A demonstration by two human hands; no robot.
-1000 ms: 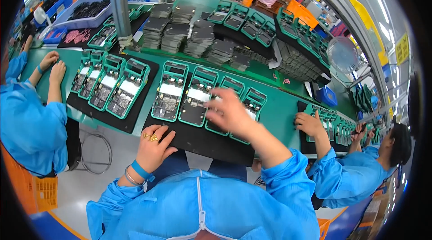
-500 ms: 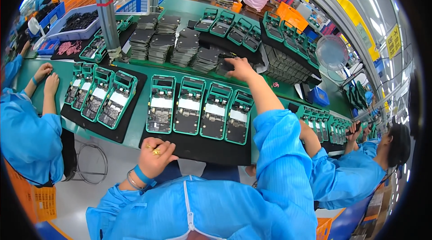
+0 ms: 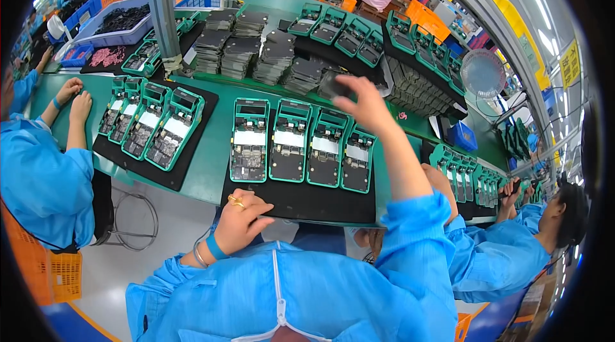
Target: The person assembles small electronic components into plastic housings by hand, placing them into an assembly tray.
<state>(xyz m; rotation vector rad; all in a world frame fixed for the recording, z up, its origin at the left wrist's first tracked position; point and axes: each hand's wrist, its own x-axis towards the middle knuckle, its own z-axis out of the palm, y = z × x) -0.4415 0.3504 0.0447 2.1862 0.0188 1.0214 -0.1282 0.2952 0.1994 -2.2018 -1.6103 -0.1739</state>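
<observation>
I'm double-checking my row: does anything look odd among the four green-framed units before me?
The leftmost unit does: its lower half shows bare circuitry, while the other three units have flat black plates there.

Right hand (image 3: pixel 368 103) smeared by motion; thin, flat, dark grey plate (image 3: pixel 333 85) at its fingers also blurred, outline soft; which fingertips meet it can't be made out. Left hand (image 3: pixel 243 217), with gold-coloured ring: palm turned out of sight; contact with mat unclear. Small parts inside the four teal-rimmed rectangular units (image 3: pixel 288 143) too fine to identify. Worker in blue sleeves at right (image 3: pixel 496 255): near hand partly covered by wearer's bare right forearm (image 3: pixel 410 162). Worker in blue at left (image 3: pixel 45 178) cut by dark lens rim. Grey metal post (image 3: pixel 161 8) runs off top edge. Wearer's blue zipped jacket (image 3: pixel 243 291) cut by lower edge. Heap of pink bits (image 3: pixel 107 57) too small to tell.
</observation>
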